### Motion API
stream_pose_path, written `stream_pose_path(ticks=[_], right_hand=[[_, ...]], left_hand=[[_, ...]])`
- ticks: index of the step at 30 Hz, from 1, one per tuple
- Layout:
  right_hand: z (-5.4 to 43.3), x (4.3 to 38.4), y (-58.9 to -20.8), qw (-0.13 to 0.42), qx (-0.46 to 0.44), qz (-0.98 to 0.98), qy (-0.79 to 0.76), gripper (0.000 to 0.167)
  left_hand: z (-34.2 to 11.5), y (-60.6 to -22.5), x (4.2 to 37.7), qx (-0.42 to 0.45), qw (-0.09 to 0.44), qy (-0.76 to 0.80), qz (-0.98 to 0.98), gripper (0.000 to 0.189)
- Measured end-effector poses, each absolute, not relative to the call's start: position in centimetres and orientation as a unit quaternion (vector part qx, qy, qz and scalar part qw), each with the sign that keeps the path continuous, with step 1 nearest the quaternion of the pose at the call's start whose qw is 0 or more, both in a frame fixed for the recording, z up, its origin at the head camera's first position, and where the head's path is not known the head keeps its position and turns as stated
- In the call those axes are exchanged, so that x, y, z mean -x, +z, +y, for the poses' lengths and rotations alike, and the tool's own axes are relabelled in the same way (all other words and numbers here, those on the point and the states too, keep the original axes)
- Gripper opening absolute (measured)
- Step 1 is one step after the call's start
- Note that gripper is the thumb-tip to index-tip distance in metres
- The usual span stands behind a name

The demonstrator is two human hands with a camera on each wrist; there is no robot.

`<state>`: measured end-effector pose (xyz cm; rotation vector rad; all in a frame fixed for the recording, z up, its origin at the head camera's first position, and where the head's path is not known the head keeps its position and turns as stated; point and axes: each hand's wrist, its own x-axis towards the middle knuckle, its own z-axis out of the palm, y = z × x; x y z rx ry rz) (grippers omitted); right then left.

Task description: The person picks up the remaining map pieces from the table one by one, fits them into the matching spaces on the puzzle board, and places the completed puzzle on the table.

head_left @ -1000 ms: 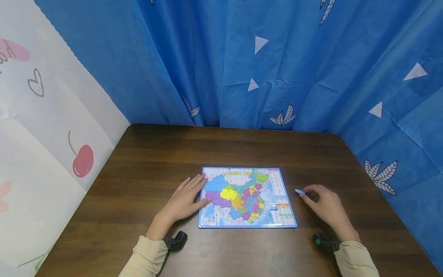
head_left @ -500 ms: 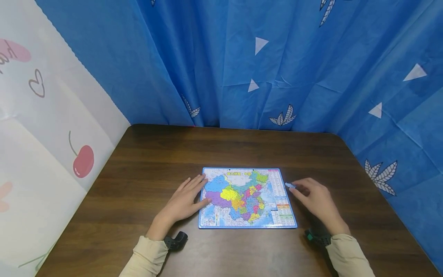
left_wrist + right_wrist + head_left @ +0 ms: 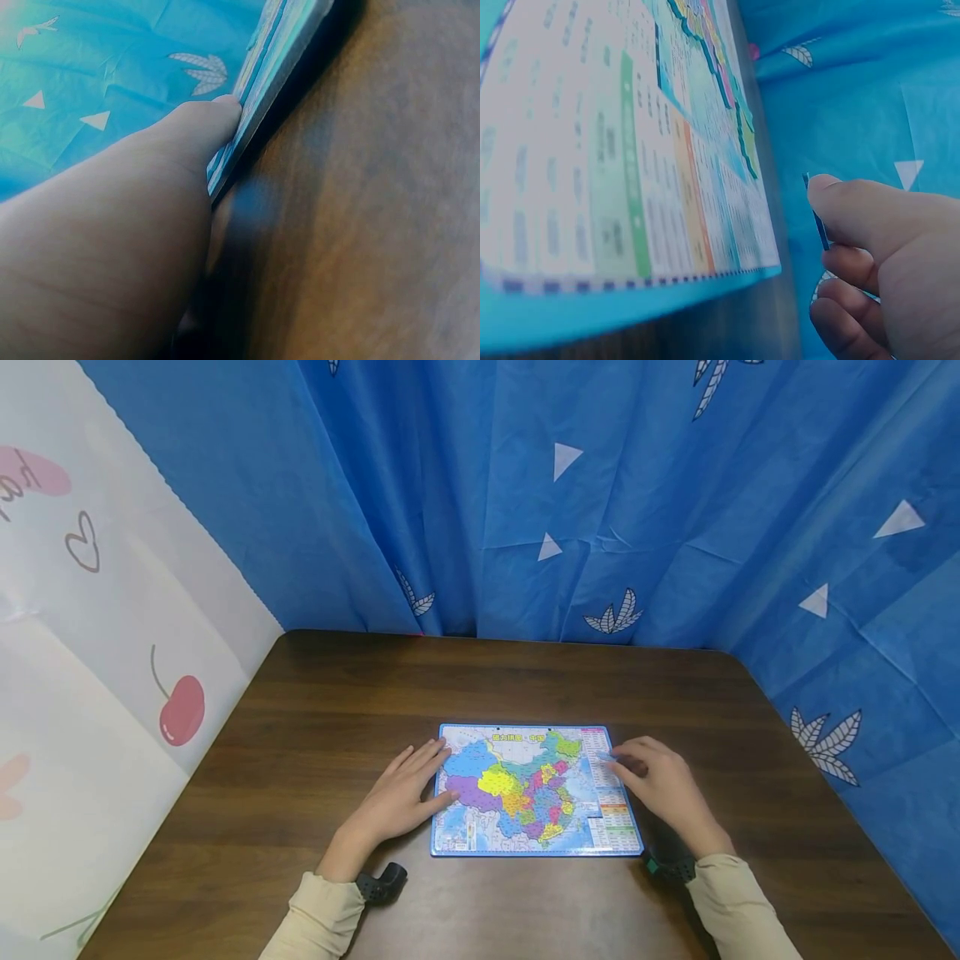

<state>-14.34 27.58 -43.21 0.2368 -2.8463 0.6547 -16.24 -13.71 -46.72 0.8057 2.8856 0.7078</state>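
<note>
A map puzzle board [image 3: 615, 831] with a blue rim and many-coloured regions lies flat on the table. My left hand [image 3: 397, 797] rests on its left side, fingers straight and spread, thumb over the purple region. In the left wrist view the thumb [image 3: 214, 116] lies at the board's edge. My right hand [image 3: 667, 785] pinches a small blue puzzle piece [image 3: 604, 756] between thumb and fingers, over the upper right part of the board. Seen edge-on in the right wrist view, the thin piece [image 3: 819, 217] stands apart from the board's surface.
The brown wooden table [image 3: 360, 693] extends around the board on all sides. A blue curtain [image 3: 480, 485] hangs along its back and right, and a white printed cloth [image 3: 112, 610] on the left. Dark camera mounts [image 3: 384, 883] are worn on both wrists.
My right hand has moved left with the blue puzzle piece, from the table beside the board to over the board's right side. My left hand has stayed in place.
</note>
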Motion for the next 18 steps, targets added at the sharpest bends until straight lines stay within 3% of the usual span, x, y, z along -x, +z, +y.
stream_pose_path(ticks=[18], right_hand=[[25.3,15.5,-44.3,0.098,-0.095,-0.963,0.231,0.027]], left_hand=[[-13.8,-46.7,16.2,-0.264,0.035,0.232,0.936,0.077]])
